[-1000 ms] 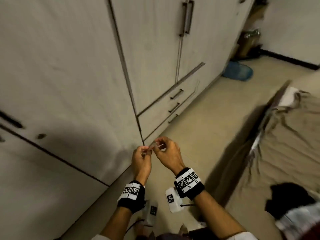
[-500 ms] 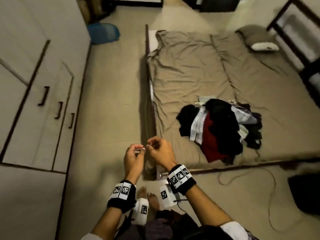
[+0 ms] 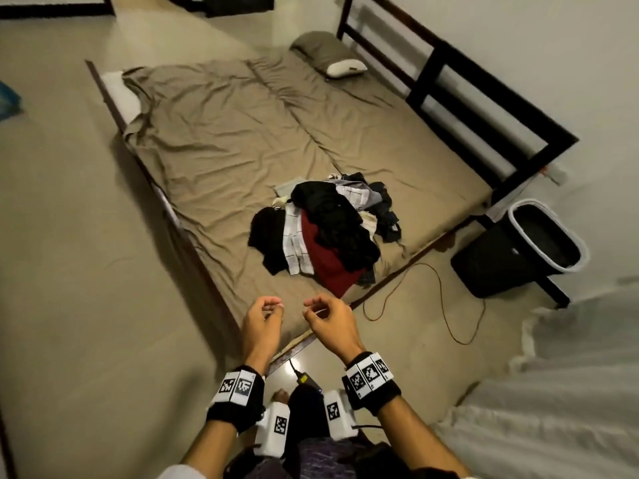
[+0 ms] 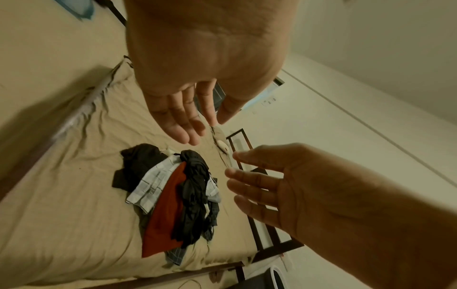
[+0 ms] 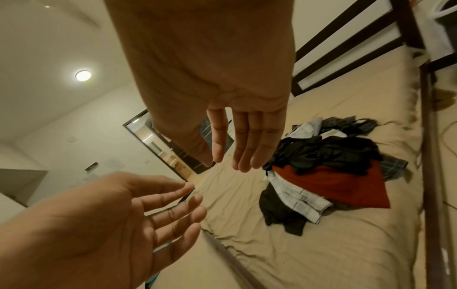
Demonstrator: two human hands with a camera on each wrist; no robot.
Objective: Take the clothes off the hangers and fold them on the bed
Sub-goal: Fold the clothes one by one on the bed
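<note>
Both hands hang empty in the air over the near corner of the bed (image 3: 221, 140), at about 6 o'clock in the head view: the left hand (image 3: 260, 326) and the right hand (image 3: 330, 323) sit side by side, just apart, each grip loose with fingers relaxed and lightly bent, holding nothing. The pile of clothes (image 3: 326, 233) lies heaped on the tan sheet at roughly 1 o'clock from the hands, near the bed's right edge and well apart from them; a red garment (image 3: 326, 261), a checked white shirt (image 3: 295, 242) and black pieces (image 3: 332, 216) overlap in it. No hanger shows plainly in the heap. The hands seem poised for a reach toward the pile, palms partly facing each other, likely to pick out one garment. A dark laundry basket (image 3: 518, 250) stands on the floor beside the bed at 3 o'clock.
</note>
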